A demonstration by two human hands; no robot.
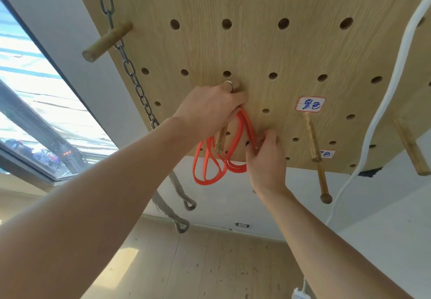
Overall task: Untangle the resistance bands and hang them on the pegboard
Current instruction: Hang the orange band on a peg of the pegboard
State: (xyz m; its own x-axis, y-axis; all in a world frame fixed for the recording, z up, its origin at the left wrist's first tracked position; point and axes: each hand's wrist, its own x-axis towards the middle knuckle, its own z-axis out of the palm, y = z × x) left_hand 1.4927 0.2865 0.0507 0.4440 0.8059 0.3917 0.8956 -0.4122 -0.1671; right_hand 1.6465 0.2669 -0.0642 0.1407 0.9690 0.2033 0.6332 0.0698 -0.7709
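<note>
— Where are the bands?
— The orange resistance bands (217, 158) hang in loops against the wooden pegboard (268, 49), draped round a wooden peg (221, 138) near its lower edge.
— And the hands?
— The left hand (210, 109) curls over the top of the bands at the board, gripping them, a ring on one finger. The right hand (264, 156) pinches a strand at the right side of the loops.
— What else is around?
— A metal chain (130, 70) hangs over a thick peg (107, 41) on the left, with rope loops (179, 214) lower down. Right of the hands sit a handwritten label (310, 104), more pegs and a white cord (382, 112).
</note>
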